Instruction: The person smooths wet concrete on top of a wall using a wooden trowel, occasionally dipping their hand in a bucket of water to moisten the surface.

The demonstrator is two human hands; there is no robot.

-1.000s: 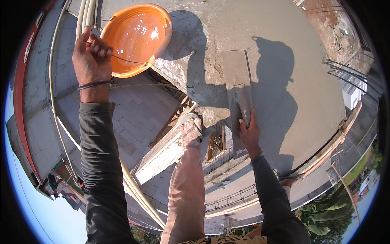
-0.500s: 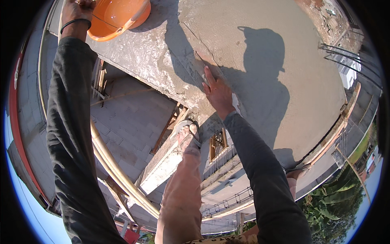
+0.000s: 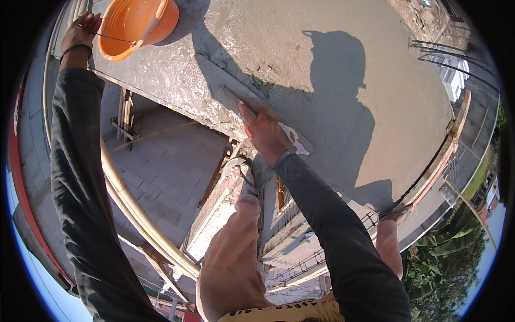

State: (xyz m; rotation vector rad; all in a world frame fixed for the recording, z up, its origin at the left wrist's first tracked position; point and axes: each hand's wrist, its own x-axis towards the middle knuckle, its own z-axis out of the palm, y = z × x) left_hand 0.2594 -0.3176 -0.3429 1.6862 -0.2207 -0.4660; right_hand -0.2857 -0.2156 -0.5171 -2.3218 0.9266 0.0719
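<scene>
My left hand (image 3: pixel 80 32) is closed on the thin wire handle of an orange bucket (image 3: pixel 166 24), which is tilted with its mouth towards me. The bucket sits on the wet concrete at the upper left. My right hand (image 3: pixel 265 134) grips a long flat float (image 3: pixel 222 80), index finger stretched along it. The float lies slantwise on wet grey concrete (image 3: pixel 289 59), near the slab's open edge. Its handle is mostly hidden under my fingers. Rough, shiny concrete lies left of the float; a smoother surface spreads to its right.
One bare foot in a sandal (image 3: pixel 236 177) stands on a narrow beam (image 3: pixel 214 214) beside a deep opening with block paving (image 3: pixel 161 155) below. My other foot (image 3: pixel 397 214) is at the slab's right edge board (image 3: pixel 434 166). Bamboo poles (image 3: pixel 139 209) run at left; rebar (image 3: pixel 456 53) juts out at right.
My right hand has moved left with the float, and more of the float's length shows. My left hand and the bucket now appear farther left; the whole view has shifted slightly.
</scene>
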